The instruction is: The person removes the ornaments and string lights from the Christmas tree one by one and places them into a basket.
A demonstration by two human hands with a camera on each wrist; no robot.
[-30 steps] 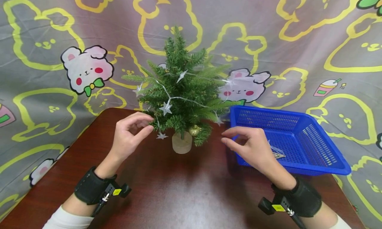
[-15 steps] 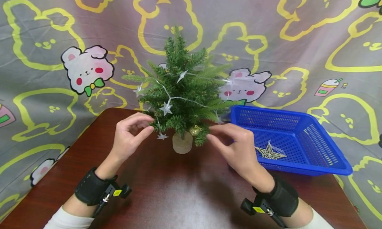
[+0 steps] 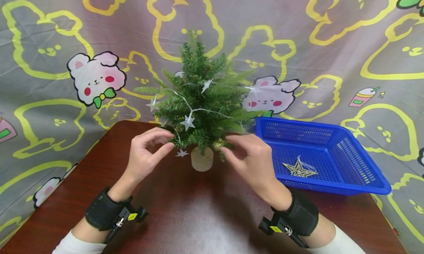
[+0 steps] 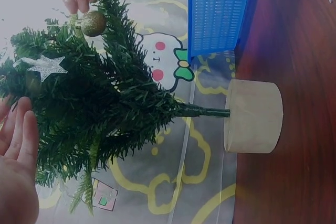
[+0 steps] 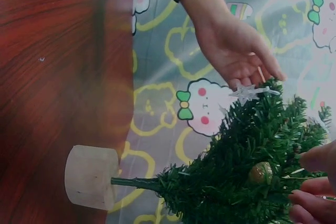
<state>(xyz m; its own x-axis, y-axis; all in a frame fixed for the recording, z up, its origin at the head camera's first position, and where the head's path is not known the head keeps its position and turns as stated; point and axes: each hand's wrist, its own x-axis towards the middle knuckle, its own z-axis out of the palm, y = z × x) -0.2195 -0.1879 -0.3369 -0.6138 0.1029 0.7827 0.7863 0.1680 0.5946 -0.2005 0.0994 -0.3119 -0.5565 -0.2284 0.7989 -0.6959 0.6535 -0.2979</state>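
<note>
A small artificial Christmas tree (image 3: 202, 95) stands on a round pale wooden base (image 3: 202, 159), hung with a clear string of star lights (image 3: 187, 122). At its lower left, my left hand (image 3: 145, 152) pinches the tip of a branch between thumb and fingers, beside a hanging star. My right hand (image 3: 253, 156) reaches in at the lower right, by the gold ball ornament (image 4: 93, 23). In the right wrist view a gap shows between the thumb and fingers (image 5: 310, 203), with a thin strand near them. The right fingertips are partly hidden among the branches.
A blue plastic basket (image 3: 361, 151) stands on the right of the brown table (image 3: 205, 217), with a gold glittery star (image 3: 299, 168) lying in it. A patterned cloth (image 3: 109, 25) hangs close behind the tree.
My right hand has moved left from the basket's edge to the gold ball. My left hand has shifted slightly right and down. The tree's top leans a little left and its front star has shifted right.
</note>
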